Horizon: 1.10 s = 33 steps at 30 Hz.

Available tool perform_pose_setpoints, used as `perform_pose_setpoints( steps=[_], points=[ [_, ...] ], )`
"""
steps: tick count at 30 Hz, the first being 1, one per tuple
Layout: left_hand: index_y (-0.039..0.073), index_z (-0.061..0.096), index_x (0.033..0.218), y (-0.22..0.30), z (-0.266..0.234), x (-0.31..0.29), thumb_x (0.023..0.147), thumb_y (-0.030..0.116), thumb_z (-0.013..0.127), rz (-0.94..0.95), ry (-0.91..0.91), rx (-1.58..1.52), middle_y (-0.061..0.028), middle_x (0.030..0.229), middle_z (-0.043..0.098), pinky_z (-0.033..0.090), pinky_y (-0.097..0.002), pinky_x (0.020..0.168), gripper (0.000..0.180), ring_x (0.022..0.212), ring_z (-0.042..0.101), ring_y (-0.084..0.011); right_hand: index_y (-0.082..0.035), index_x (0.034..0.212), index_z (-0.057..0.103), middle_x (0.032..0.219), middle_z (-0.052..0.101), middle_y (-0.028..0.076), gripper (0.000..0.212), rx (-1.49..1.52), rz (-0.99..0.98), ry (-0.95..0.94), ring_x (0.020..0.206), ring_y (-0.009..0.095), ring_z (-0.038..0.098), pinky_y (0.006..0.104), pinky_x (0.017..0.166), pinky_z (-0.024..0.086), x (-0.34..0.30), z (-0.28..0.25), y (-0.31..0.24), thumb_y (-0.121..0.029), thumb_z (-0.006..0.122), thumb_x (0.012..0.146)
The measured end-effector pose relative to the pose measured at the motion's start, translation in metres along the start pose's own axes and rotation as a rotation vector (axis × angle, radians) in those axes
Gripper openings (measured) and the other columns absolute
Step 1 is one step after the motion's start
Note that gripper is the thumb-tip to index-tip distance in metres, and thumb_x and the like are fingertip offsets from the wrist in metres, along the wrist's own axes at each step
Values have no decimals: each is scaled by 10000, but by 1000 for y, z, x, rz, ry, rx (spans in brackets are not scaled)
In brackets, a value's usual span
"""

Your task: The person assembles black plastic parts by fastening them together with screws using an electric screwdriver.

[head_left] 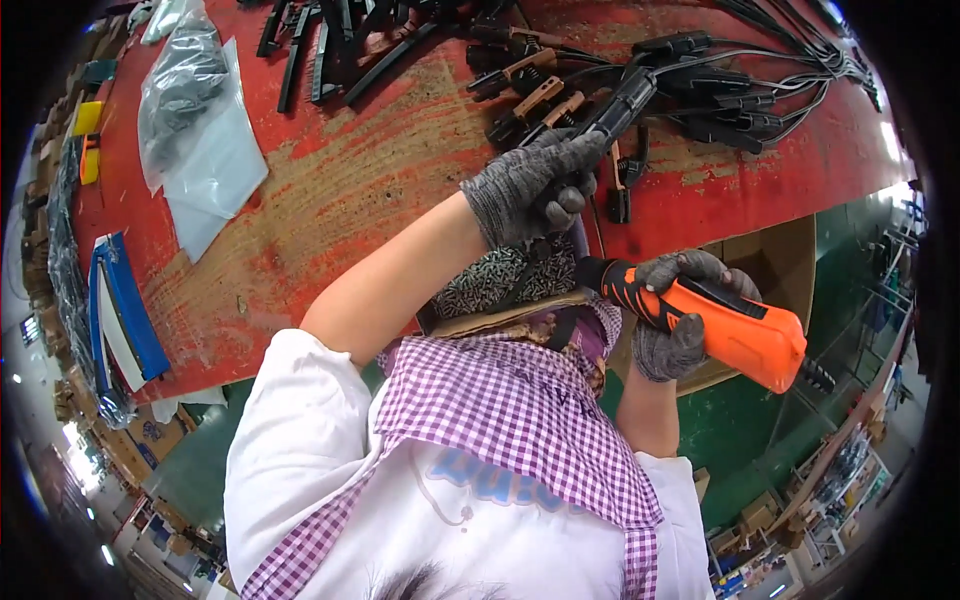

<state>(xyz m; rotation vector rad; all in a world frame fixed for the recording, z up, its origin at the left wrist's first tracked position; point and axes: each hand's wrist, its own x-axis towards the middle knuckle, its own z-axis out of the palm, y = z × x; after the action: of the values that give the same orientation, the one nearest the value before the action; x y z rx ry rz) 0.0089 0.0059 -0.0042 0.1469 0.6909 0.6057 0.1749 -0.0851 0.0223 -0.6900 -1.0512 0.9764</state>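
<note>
My left hand (535, 190), in a dark grey knitted glove, is closed around a black handle-like cable clamp (625, 105). A grey cable leads away from its far end. My right hand (675, 345), gloved alike, grips an orange and black cordless screwdriver (750, 335). The tool's black nose points left, toward the box of small screws (510, 275) below my left hand. The tip of the tool cannot be made out. Close by the held clamp lie several black clamps with copper-coloured bars (540, 98).
More cabled black clamps (715, 95) lie at the far right of the worn red table (350, 220). Long black parts (345, 50) are heaped at the far middle. On the left are plastic bags (205, 150) and a blue-and-white holder (125, 315). A cardboard box (780, 265) stands behind the screwdriver.
</note>
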Motion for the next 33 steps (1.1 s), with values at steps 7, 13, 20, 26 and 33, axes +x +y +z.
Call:
perform_pose_setpoints(
  steps=[7, 13, 20, 26, 33],
  points=[
    [142, 460, 914, -1, -4, 2, 806, 301, 588, 2, 5, 28, -10, 666, 506, 341, -133, 331, 230, 436, 436, -34, -139, 1150, 389, 1037, 525, 105, 465, 19, 80, -22, 768, 236, 535, 382, 685, 440, -1, 6, 3, -186, 604, 741],
    [150, 458, 928, -3, -8, 4, 793, 288, 608, -16, -39, -6, -6, 652, 480, 357, -152, 344, 244, 439, 437, -52, -136, 1146, 384, 1043, 521, 120, 467, 44, 87, -45, 755, 237, 543, 377, 691, 444, 3, 5, 1, -178, 606, 737],
    [148, 460, 933, -4, -8, 7, 794, 293, 606, -13, -49, -1, -1, 649, 474, 353, -152, 339, 248, 435, 426, -49, -143, 1140, 386, 1027, 522, 115, 480, 115, 117, 32, 765, 241, 545, 379, 696, 446, -1, 9, 5, -173, 624, 724],
    [148, 458, 949, -4, -6, 4, 798, 295, 600, -16, -45, 13, -2, 656, 469, 347, -150, 336, 254, 436, 419, -46, -151, 1145, 383, 1015, 508, 95, 490, 78, 157, 33, 784, 243, 542, 383, 704, 445, -3, 5, 2, -179, 630, 723],
    [157, 446, 926, -6, -5, 4, 827, 329, 552, 23, -69, 43, -3, 664, 506, 314, -108, 318, 225, 424, 416, -15, -147, 1137, 385, 1014, 504, 100, 490, 117, 191, 86, 767, 238, 544, 379, 691, 450, -4, 5, -1, -195, 638, 720]
  ],
)
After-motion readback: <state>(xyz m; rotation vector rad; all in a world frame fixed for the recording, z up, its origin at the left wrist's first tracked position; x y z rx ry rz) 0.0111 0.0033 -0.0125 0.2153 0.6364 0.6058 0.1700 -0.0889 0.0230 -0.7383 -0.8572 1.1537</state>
